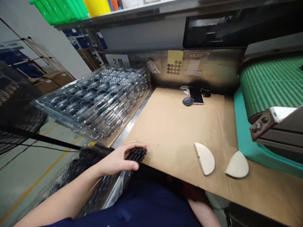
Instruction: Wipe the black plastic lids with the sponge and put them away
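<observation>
My left hand (120, 160) is closed around a short stack of thin black plastic pieces (137, 154) at the near left corner of the cardboard-covered table (170, 126). Thumb and fingers press the stack from either side. My right forearm (204, 211) reaches under the table's front edge, where shadow and the tabletop hide the fingers. On the cardboard to the right lie two cream half-round pads (206, 159), apart from each other. A dark oval piece (188, 101) rests against a phone (197, 96) at the back.
Clear plastic trays (113, 104) with dark rounded parts are stacked at the left. More black parts (90, 157) in clear wrapping sit below them. A green conveyor belt (274, 82) with a metal bracket (262, 124) borders the right. A shelf (156, 9) with bins (61, 11) hangs above.
</observation>
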Demonstrator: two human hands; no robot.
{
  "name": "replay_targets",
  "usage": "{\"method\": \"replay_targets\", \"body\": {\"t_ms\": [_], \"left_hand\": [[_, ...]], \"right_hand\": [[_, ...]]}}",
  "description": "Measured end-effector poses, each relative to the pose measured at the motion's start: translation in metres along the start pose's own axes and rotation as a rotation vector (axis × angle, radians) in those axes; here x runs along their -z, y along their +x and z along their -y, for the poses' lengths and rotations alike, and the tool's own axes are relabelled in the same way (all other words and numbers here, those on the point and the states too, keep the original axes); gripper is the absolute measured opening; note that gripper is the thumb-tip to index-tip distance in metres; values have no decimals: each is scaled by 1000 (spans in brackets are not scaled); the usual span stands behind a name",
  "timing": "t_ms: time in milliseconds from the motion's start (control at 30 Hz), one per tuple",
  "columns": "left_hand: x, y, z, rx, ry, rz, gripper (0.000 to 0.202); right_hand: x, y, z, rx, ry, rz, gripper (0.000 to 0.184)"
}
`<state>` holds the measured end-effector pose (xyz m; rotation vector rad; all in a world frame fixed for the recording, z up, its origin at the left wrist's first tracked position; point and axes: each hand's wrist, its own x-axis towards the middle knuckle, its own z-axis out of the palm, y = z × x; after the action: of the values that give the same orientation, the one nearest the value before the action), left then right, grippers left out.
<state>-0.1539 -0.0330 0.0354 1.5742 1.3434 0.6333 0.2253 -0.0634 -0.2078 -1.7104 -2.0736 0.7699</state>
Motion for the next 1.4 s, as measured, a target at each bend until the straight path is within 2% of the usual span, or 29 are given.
{"method": "replay_targets", "body": {"t_ms": [100,167,200,267,367,467,567,667,1067,1400], "left_hand": [[4,-45,17,82,-72,290,68],[2,-55,39,128,-25,367,65],[-2,-55,54,162,-2,346,63],[-16,-44,89,247,40,230,60],[-46,-12,139,281,72,117,54],[-75,22,166,250,92,73,46],[-92,44,176,220,115,73,43],[-96,54,181,215,130,100,41],[-98,62,202,243,213,118,37],[-91,69,209,292,341,101,38]], "right_hand": [[8,-17,-5,-43,-39,169,31],[14,-18,-4,-69,-63,262,41],[16,-18,-2,-81,-73,305,43],[23,-20,6,-112,-95,366,42],[37,-27,24,-181,-128,443,36],[53,-37,44,-204,-142,472,23],[65,-43,56,-221,-164,463,16],[71,-46,61,-214,-171,465,12],[63,-38,63,-271,-184,475,20],[56,-40,54,-294,-158,482,20]]}}
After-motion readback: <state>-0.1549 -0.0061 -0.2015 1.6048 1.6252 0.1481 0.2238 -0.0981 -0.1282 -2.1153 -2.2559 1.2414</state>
